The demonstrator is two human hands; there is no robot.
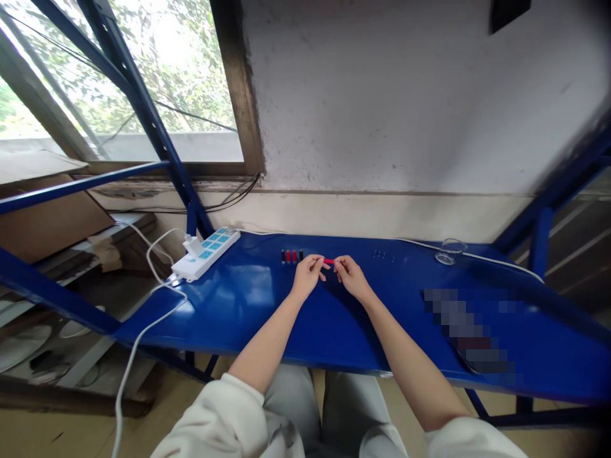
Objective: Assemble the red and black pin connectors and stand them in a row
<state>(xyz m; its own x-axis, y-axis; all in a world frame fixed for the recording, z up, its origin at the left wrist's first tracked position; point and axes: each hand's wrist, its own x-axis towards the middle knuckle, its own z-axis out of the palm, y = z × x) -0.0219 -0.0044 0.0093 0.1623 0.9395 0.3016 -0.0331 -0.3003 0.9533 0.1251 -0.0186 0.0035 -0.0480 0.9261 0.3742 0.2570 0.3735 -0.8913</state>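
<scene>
My left hand (309, 272) and my right hand (349, 275) meet over the middle of the blue metal table (248, 305). Both pinch a small red piece (328, 261) between their fingertips, one hand at each end. Just left of my left hand stands a short row of small red and black pieces (291, 256) upright on the table. A few tiny dark pieces (382, 255) lie to the right of my right hand.
A white power strip (206, 253) with blue sockets lies at the table's back left, its white cable (143, 331) hanging off the left edge. A clear glass dish (450, 250) sits at the back right beside a thin white wire. Blue rack posts stand on both sides.
</scene>
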